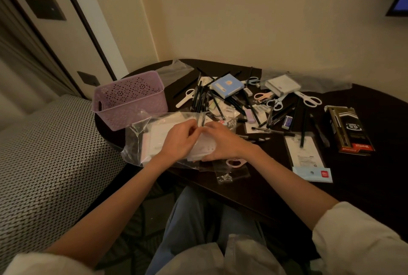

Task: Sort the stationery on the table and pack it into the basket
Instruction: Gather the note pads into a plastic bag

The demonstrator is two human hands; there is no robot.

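Seemingly mid-sorting, a person's left hand point(180, 140) and right hand point(223, 142) meet over a clear plastic bag point(141, 135) of pale notepads at the near edge of the dark table point(276, 186), fingers curled and pinching small white packets. The lilac basket point(129, 98), just beyond the bag, looks unfilled. Next, these packets likely need lifting into it. Countable: one basket, about five scissors, one blue notebook point(227, 86), one black pen box point(348, 130), many loose pens.
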